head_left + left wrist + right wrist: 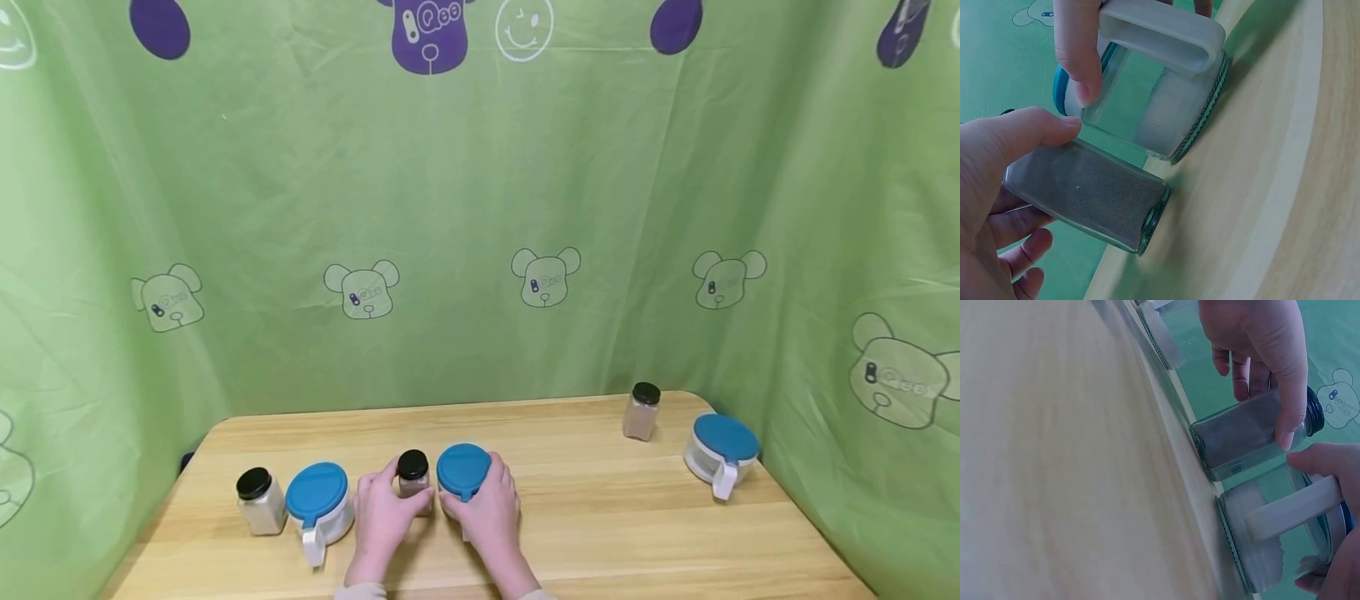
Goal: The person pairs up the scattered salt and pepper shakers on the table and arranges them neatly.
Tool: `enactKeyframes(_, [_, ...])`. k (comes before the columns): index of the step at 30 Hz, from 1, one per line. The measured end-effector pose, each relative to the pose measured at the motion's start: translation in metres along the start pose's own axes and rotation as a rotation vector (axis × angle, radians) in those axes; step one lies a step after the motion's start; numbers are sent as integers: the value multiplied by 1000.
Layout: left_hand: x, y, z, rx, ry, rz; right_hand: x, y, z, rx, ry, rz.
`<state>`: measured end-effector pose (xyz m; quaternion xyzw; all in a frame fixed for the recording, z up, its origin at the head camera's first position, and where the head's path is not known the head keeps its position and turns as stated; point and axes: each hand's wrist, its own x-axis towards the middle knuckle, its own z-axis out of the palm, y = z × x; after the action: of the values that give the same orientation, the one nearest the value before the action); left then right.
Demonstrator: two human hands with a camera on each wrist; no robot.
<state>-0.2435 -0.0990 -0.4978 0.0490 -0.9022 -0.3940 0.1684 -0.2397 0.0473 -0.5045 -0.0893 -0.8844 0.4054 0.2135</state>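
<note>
Near the front middle of the table, my left hand (384,512) holds a small square glass jar (1085,194) between thumb and fingers. That jar has a black screw lid (413,464) and dark greyish powder inside. Just to its right, my right hand (489,508) grips a wider glass seasoning jar (1254,550) around its sides near the top. It has a blue flip lid (462,469), a white handle (1163,31) facing me and white grains inside. Both jars are upright, side by side. Whether their bases touch the table cannot be told for certain.
Left on the wooden table (585,517) stand a black-lidded jar of white contents (262,504) and a blue-lidded jar (317,492). At the back right are another black-lidded jar (641,414) and a blue-lidded jar (725,446). A green curtain (465,183) surrounds the table.
</note>
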Motion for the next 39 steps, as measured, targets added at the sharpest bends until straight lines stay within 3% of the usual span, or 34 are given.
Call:
enactKeyframes(24, [0,3,-4,25,-33,15,-5,-2,0,-62,-23,5])
enactKeyframes(39, [3,9,-14,17,-58,5,-6,-7,-4,-31,-43,-17])
